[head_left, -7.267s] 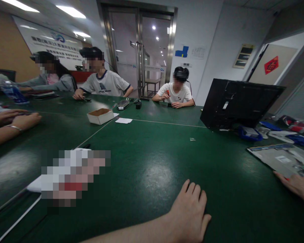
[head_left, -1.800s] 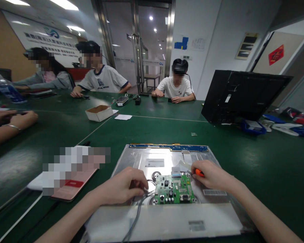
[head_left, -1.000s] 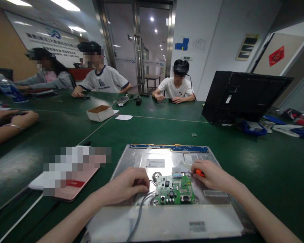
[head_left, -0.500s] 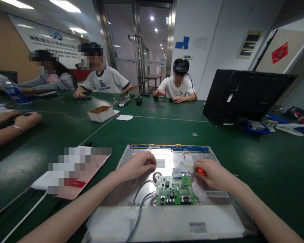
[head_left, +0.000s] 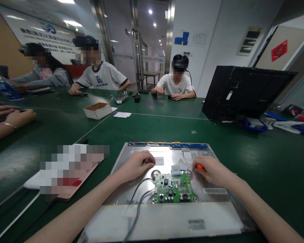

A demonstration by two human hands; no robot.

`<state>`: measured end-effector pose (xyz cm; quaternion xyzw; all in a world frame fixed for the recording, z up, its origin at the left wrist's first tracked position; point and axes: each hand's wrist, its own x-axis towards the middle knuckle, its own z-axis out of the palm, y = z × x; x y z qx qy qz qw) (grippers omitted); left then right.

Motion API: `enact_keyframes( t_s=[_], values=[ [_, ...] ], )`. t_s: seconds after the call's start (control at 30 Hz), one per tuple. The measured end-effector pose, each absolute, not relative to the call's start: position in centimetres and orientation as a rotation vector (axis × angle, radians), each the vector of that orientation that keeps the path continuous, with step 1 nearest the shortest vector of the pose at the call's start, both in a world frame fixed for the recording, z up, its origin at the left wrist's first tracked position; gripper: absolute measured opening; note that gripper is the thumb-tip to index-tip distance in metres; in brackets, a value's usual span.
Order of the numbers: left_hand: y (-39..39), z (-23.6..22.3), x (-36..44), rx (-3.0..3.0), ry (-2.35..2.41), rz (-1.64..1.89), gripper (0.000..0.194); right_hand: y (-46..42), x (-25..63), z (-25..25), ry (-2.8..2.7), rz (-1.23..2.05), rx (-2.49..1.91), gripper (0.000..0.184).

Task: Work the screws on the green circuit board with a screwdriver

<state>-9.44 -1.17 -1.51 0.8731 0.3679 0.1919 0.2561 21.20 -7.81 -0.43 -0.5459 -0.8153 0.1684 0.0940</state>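
A display panel (head_left: pixel 167 216) lies back side up on the table in front of me, with a green circuit board (head_left: pixel 173 187) at its middle. Over the panel's left half, my left hand (head_left: pixel 139 165) is closed, fingers curled towards the thumb; whether anything is inside is hidden. My right hand (head_left: pixel 212 170) grips an orange tool handle (head_left: pixel 200 167), its other end hidden. Just left of those fingers is a pale translucent strip (head_left: pixel 184 164), close to the flat ribbon cable (head_left: pixel 186 154). Grey cables (head_left: pixel 140 206) run from the board's left side towards me.
A pink phone-like slab (head_left: pixel 76 190) and a white cable (head_left: pixel 20 216) lie left of the panel. Further back are an open box (head_left: pixel 97 111), a paper slip (head_left: pixel 122 114) and a black monitor (head_left: pixel 245 94). Another person's hands (head_left: pixel 17 116) are at the left; several people sit around the table.
The view has shifted slightly, so everything sits a little higher and further left. The translucent strip beside my right fingers has changed its angle. Both hands stay in nearly the same places.
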Motion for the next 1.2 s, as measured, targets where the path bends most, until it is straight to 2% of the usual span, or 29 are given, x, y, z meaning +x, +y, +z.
enact_keyframes(
  t_s=[0.8,1.2],
  values=[
    [-1.0,-1.6,-9.7,2.382,0.977,0.528,0.010,-7.5,21.7,0.2,-2.441,0.459,-1.648,0.015],
    [-1.0,-1.8,-9.9,2.353,1.009,0.523,0.011,-5.0,13.4,2.4,-2.674,0.294,-1.379,0.018]
  ],
)
